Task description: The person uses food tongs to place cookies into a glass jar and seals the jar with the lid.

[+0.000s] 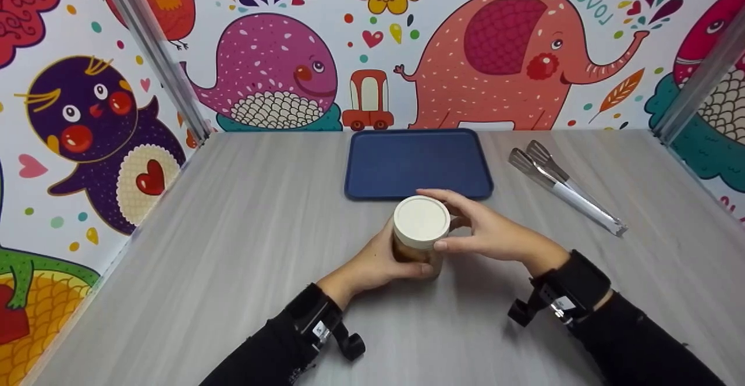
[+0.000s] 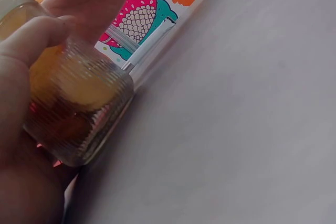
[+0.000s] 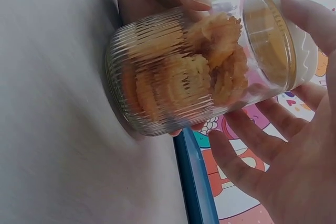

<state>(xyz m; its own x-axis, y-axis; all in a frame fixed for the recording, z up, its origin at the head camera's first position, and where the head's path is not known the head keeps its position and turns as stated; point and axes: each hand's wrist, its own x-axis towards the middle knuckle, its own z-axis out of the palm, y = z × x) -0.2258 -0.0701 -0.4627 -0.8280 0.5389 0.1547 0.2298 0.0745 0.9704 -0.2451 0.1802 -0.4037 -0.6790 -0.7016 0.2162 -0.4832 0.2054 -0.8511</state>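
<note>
A ribbed clear glass jar (image 3: 173,72) with golden-brown cookies (image 3: 184,80) inside stands upright at the middle of the table. Its cream lid (image 1: 422,218) is on top. My left hand (image 1: 372,262) grips the jar's body low on the left side, thumb across the near face. With thumb and fingers around the rim, my right hand (image 1: 495,232) holds the lid from the right. Several of its fingers (image 3: 244,137) are spread beside the jar's far side in the right wrist view. Whether the base touches the table fully is hard to tell.
A dark blue tray (image 1: 419,165) lies just behind the jar, at the table's back edge. Metal tongs (image 1: 570,191) rest to its right. Walls printed with cartoon animals (image 1: 500,54) close off the back and sides of the grey table (image 1: 262,211).
</note>
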